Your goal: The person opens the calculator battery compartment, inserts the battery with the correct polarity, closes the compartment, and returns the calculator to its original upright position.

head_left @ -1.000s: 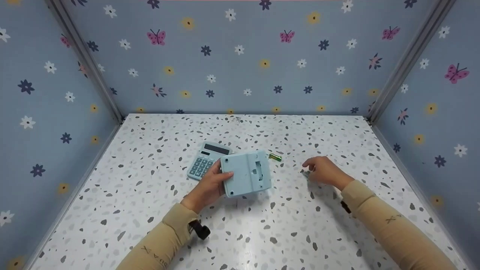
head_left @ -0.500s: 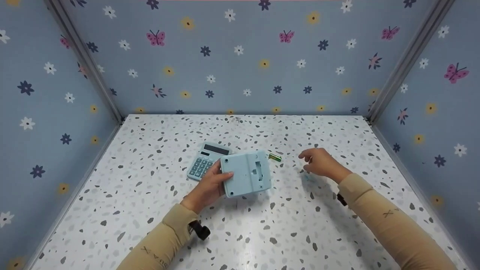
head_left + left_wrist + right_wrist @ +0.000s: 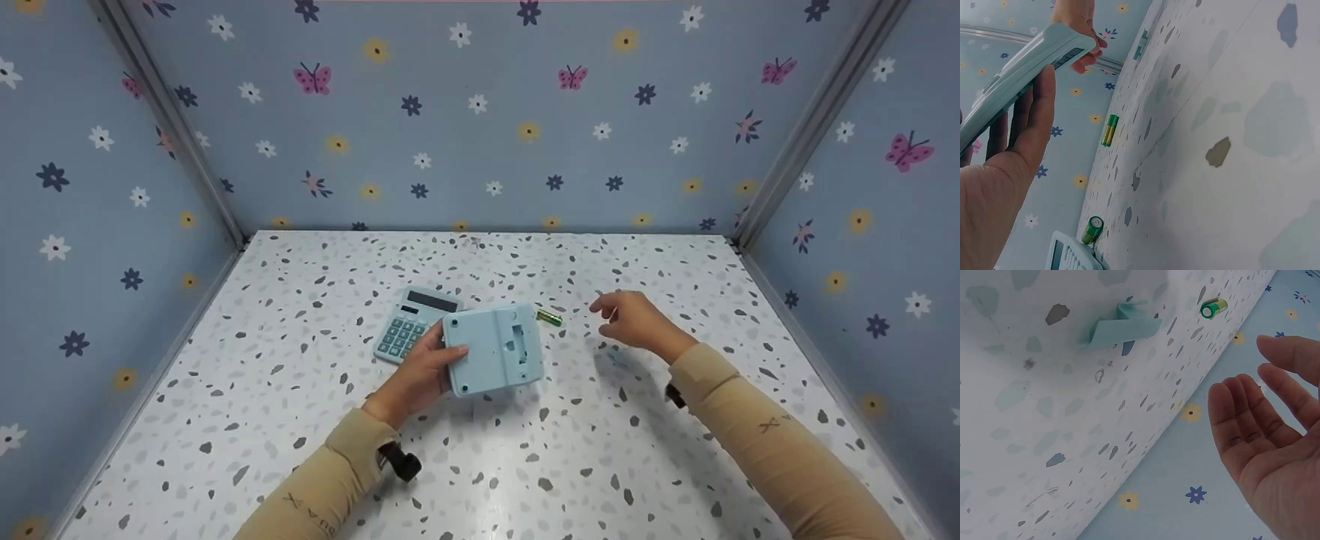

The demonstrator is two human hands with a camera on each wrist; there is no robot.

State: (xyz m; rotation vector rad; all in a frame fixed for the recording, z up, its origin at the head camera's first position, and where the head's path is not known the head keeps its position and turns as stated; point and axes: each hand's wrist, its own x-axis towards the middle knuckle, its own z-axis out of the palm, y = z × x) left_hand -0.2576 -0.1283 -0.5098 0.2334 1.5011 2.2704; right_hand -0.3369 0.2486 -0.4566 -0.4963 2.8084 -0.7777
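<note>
Battery [image 3: 550, 318] lies on tabletop [image 3: 330, 270], between held calc [image 3: 491, 352] & R hand [image 3: 634, 322]; just L of R fingertips, so R hand nearer than L. Long axis approx. L–R, R end slanting twd person. R hand: fingers loosely bent, thumb apart, nothing held. L hand [image 3: 420, 371] grips calc back-up, thumb on back, slot side twd battery. Cover piece [image 3: 616, 360] on tabletop, below R hand.

The left hand [image 3: 1008, 169] grips a calculator [image 3: 1024, 67], with the right hand [image 3: 1080, 23] ahead of it; below, on the table [image 3: 1230, 208], lie two batteries [image 3: 1110, 130] and another calculator [image 3: 1075, 256].
</note>
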